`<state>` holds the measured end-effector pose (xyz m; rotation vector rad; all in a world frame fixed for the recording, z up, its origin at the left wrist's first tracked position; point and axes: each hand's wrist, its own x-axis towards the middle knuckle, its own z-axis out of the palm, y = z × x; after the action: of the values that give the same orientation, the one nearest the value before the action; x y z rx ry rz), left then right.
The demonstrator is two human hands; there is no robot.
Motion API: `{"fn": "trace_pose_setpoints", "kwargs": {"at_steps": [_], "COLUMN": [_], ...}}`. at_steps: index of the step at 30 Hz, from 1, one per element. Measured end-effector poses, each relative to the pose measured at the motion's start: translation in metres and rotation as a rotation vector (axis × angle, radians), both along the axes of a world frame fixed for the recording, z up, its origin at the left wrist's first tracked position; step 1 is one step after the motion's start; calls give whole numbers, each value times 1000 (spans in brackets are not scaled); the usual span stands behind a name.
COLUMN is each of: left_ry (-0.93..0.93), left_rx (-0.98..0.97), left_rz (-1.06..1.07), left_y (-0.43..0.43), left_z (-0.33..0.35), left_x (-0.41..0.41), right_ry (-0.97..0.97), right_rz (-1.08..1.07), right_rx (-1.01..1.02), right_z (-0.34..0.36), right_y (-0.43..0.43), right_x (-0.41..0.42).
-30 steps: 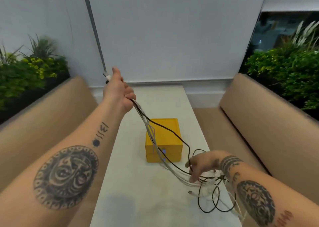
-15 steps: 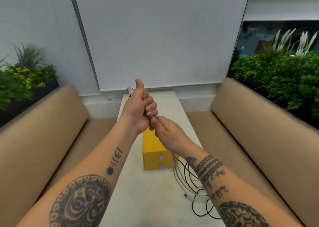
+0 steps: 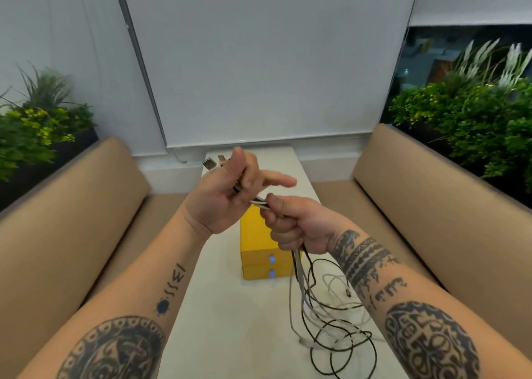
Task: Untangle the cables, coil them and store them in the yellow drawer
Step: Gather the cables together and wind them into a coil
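A bundle of white and black cables [image 3: 331,332] hangs from my hands and lies in tangled loops on the white table [image 3: 230,321]. My left hand [image 3: 224,197] is raised palm up, index finger stretched out, with the other fingers curled over the bundle's top. USB plugs [image 3: 209,164] stick out beyond that hand. Just below it, my right hand [image 3: 293,226] grips the same bundle in a fist. The yellow drawer box [image 3: 256,252] stands on the table behind my hands. Both of its drawers are closed, and each shows a small blue tab.
Tan upholstered benches run along both sides of the table, the left bench [image 3: 72,206] and the right bench [image 3: 431,200]. Green plants [image 3: 475,119] stand behind each bench. A white roller blind [image 3: 259,62] closes off the far end.
My right hand came up from the table and closed round the bundle just under my left hand. My left hand loosened from a tight fist and its index finger now points out.
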<state>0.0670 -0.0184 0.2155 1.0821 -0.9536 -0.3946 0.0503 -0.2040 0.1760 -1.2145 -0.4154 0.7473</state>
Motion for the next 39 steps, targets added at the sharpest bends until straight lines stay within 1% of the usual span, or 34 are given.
{"fn": "trace_pose_setpoints", "kwargs": {"at_steps": [1,3,4,5,6,7,9,10,11,12,13,14,16,17,18,20,22,23,24,25,27,29,30,31,32,33,34,35,36,37,39], "left_ry": [-63,-158,-141,-85,-3,105,405,555,671,742,772,750,587,509,462,454,455,419,340,208,-166,-559,-753,-941,-1120,-1308,-1438,-1501,-1506,-1484,-1354], "left_rx": [40,163,235,289,320,311,192,144,152,224,352,521,836,915,926,840,779,797,847,937,1192,1393,1453,1468,1402,1261,1132,1001,895,837,849], "left_rz": [31,-4,-58,-118,-177,-254,-374,-371,-330,-288,-268,-270,-298,-312,-323,-311,-225,-135,-20,109,358,536,600,664,740,806,839,883,941,1005,1087], "left_y": [4,12,18,23,28,31,37,39,41,41,39,36,29,27,25,23,20,17,12,6,-4,-6,-5,-2,4,11,16,21,22,21,16], "left_z": [-3,-8,-9,-11,-11,-11,-13,-15,-16,-16,-16,-15,-19,-23,-26,-32,-34,-34,-33,-31,-23,-18,-19,-21,-25,-31,-37,-44,-52,-60,-72], "left_x": [2,6,8,9,8,7,6,9,13,15,17,15,8,5,4,1,-1,-2,-4,-6,-5,-1,3,6,11,18,22,25,28,30,28], "right_ry": [-67,-215,-302,-396,-495,-606,-811,-883,-942,-998,-1061,-1132,-1260,-1301,-1338,-1410,-1442,-1426,-1375,-1292,-1045,-718,-534,-342,-164,-23,75,141,188,233,309], "right_rz": [-99,-236,-279,-315,-333,-335,-303,-287,-269,-245,-223,-196,-154,-151,-160,-201,-260,-281,-285,-273,-247,-240,-227,-191,-138,-81,-32,1,6,-23,-153], "right_rx": [-57,-187,-268,-365,-471,-584,-778,-840,-879,-914,-955,-1005,-1084,-1100,-1099,-1098,-1117,-1130,-1144,-1147,-1077,-868,-725,-582,-460,-366,-291,-226,-172,-132,-91], "right_z": [1,4,9,13,19,23,29,32,33,34,33,33,31,28,27,21,17,16,14,12,5,-4,-6,-7,-7,-8,-9,-10,-12,-15,-20], "right_y": [0,-4,-6,-9,-11,-13,-16,-16,-17,-17,-17,-17,-16,-17,-16,-17,-19,-21,-22,-23,-25,-26,-27,-29,-32,-34,-35,-35,-33,-30,-21], "right_x": [1,4,5,5,4,3,1,-1,-4,-5,-6,-7,-7,-7,-8,-7,-4,-2,0,2,5,7,7,7,7,6,5,4,3,4,4]}}
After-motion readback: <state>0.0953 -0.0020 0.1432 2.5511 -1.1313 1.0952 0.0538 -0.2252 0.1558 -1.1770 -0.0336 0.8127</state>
